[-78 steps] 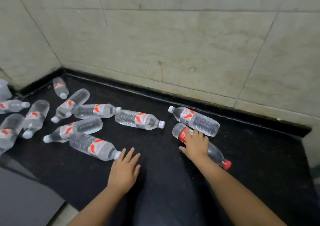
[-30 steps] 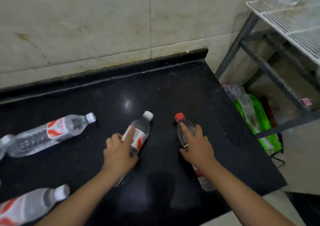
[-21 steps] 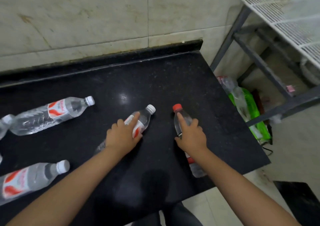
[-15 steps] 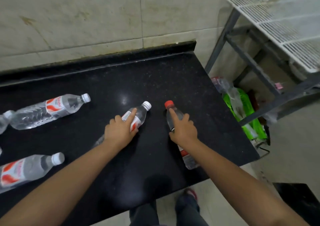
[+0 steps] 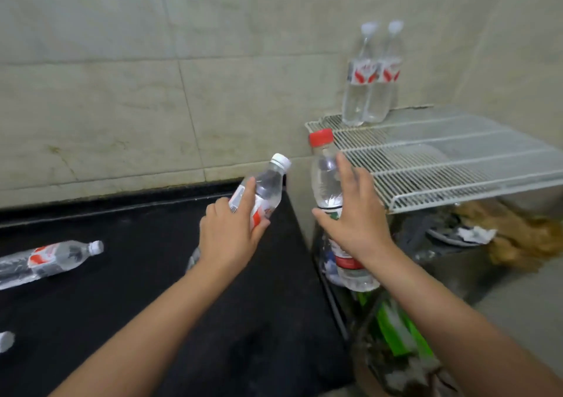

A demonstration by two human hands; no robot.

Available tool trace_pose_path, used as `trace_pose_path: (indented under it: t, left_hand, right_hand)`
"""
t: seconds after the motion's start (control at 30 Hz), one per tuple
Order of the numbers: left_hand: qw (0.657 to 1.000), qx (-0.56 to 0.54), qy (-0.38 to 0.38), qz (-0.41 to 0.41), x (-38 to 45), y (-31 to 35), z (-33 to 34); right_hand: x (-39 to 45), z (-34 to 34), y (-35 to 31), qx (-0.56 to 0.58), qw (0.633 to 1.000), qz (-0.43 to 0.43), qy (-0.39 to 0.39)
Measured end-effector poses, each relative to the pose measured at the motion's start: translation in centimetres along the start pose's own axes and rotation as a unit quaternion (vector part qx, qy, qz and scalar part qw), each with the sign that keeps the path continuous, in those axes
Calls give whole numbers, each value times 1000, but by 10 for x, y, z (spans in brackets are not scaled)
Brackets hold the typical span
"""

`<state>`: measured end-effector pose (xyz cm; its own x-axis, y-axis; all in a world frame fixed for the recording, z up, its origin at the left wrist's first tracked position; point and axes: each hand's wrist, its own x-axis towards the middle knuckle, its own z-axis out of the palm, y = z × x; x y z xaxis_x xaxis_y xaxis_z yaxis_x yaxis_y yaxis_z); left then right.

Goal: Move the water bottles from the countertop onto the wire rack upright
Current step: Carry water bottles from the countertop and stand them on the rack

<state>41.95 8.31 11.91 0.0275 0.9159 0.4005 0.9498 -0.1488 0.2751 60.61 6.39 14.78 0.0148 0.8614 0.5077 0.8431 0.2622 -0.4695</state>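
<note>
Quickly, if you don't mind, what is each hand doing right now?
Left hand: grips the white-capped clear plastic bottle.
Right hand: grips the red-capped clear plastic bottle.

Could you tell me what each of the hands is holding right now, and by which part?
Left hand grips the white-capped bottle round its labelled middle; right hand grips the red-capped bottle round its middle.

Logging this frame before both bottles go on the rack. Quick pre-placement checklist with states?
1. Left hand grips white-capped bottle: ok.
2. Right hand grips red-capped bottle: ok.
3. Red-capped bottle upright: ok.
4. White-capped bottle upright: not ok, tilted.
5. Free space on wire rack in front of the two standing bottles: ok.
6. Caps screwed tight: cannot tell.
</note>
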Motion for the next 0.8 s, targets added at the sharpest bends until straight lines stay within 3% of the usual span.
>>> trace_pose_path:
  t: [0.17, 0.37, 0.63, 0.8]
  left_hand:
    - [988, -83, 109, 77, 45, 84, -40]
    - [972, -107, 187, 98, 121, 162, -48]
    - [965, -156, 185, 96, 211, 233, 1]
    - [956, -247, 153, 41, 246, 270, 58]
  right_hand:
    - [51, -87, 30, 15, 991, -37, 131]
    - [120, -129, 77, -43, 978, -56, 195]
    - [194, -141, 170, -51, 968, -25, 246]
    - [227, -132, 234, 61, 966, -33, 248]
